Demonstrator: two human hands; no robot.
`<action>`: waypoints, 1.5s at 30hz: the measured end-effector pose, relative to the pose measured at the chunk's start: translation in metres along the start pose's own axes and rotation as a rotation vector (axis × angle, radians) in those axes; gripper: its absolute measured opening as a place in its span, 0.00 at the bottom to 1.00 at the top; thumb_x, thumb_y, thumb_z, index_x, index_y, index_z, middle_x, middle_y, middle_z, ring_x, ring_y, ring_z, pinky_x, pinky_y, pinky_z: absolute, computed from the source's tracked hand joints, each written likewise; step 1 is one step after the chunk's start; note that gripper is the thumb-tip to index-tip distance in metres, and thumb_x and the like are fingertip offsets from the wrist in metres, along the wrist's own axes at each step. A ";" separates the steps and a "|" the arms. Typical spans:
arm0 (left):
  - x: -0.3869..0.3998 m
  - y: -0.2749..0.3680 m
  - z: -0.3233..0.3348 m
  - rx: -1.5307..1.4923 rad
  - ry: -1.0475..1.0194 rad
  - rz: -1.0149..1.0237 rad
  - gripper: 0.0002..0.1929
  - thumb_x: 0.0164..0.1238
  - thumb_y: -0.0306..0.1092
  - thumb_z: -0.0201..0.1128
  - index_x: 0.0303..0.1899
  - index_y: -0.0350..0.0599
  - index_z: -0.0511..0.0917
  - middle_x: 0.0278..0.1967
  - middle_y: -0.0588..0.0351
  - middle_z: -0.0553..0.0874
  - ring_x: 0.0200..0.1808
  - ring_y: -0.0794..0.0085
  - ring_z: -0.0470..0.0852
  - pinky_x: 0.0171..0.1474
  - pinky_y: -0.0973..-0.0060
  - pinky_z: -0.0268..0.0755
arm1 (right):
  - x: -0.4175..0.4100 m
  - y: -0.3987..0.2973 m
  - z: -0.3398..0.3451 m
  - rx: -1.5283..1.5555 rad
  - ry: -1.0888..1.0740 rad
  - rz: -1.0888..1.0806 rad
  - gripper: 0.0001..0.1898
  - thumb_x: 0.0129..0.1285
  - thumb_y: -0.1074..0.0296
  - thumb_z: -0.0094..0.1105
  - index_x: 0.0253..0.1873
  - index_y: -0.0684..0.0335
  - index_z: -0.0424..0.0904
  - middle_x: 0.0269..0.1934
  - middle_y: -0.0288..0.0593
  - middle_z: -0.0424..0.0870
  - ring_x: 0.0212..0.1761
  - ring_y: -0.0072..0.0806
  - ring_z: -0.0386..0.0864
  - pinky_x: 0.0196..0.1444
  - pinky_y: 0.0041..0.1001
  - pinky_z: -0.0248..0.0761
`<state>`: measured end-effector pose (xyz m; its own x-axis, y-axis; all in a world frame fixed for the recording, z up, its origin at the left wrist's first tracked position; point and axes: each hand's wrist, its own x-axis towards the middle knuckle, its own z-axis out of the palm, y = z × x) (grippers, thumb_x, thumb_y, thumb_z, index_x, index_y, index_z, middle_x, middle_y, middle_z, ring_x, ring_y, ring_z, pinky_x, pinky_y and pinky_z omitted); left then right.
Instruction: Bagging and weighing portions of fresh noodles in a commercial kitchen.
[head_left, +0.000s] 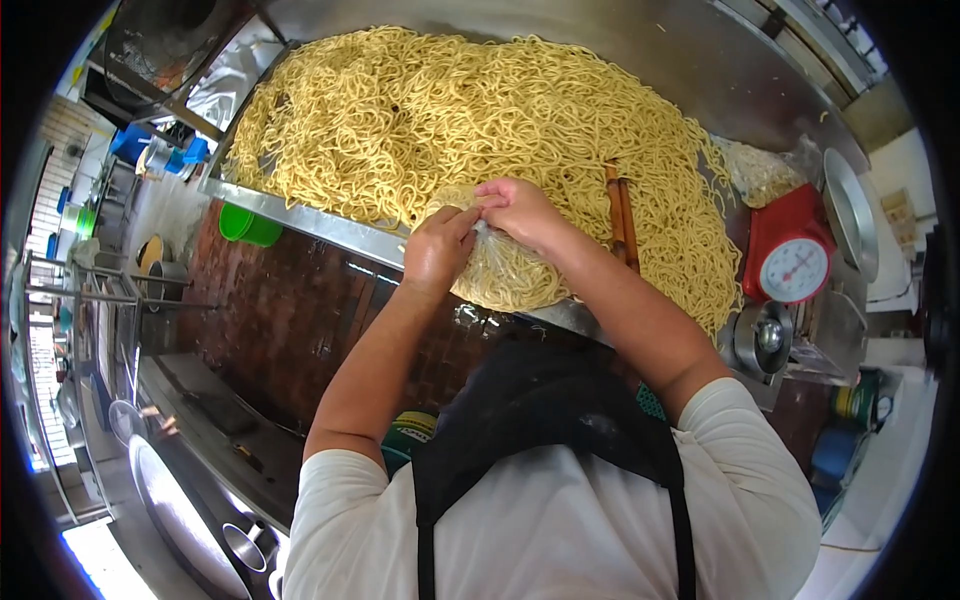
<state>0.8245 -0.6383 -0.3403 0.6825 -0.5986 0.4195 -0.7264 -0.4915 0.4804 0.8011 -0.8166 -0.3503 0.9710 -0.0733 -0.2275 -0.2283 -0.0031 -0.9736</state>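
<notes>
A clear plastic bag of noodles (514, 281) rests at the front edge of a metal table, its neck gathered between my hands. My left hand (441, 247) grips the neck from the left. From the right, my right hand (517, 212) pinches the plastic at the top, its fingertips touching those of the left. A large heap of yellow noodles (465, 112) covers the table behind the bag. Two brown wooden sticks (624, 217) lie on the heap, right of my right hand.
A red dial scale (791, 244) stands on the right, beside another plastic bag of noodles (761, 176). A metal bowl (763, 337) sits in front of the scale. Below the table's metal rim (330, 229), a green basin (250, 225) stands on the wet tiled floor.
</notes>
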 end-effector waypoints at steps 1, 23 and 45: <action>-0.002 -0.001 0.000 0.005 0.003 -0.009 0.16 0.57 0.27 0.69 0.49 0.46 0.86 0.39 0.51 0.86 0.38 0.55 0.86 0.43 0.63 0.80 | -0.005 -0.004 0.003 0.078 -0.029 -0.017 0.21 0.59 0.77 0.63 0.59 0.71 0.78 0.47 0.49 0.87 0.45 0.29 0.84 0.48 0.26 0.78; -0.010 0.009 -0.004 -0.292 -0.278 -0.622 0.11 0.72 0.34 0.66 0.43 0.35 0.77 0.24 0.57 0.83 0.21 0.77 0.82 0.23 0.79 0.71 | -0.035 0.007 0.001 -0.396 0.119 -0.282 0.11 0.57 0.70 0.69 0.45 0.65 0.85 0.36 0.48 0.88 0.38 0.36 0.88 0.42 0.32 0.81; 0.010 0.020 -0.002 -1.276 -0.295 -1.162 0.04 0.71 0.30 0.56 0.35 0.45 0.75 0.16 0.65 0.70 0.15 0.77 0.71 0.20 0.77 0.66 | -0.048 -0.027 -0.009 -0.704 0.031 -0.221 0.11 0.64 0.61 0.62 0.38 0.64 0.85 0.34 0.53 0.85 0.38 0.49 0.84 0.41 0.42 0.76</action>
<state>0.8170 -0.6522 -0.3251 0.6143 -0.4833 -0.6237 0.6979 -0.0359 0.7153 0.7605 -0.8216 -0.3129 0.9996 -0.0244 -0.0164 -0.0284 -0.6598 -0.7509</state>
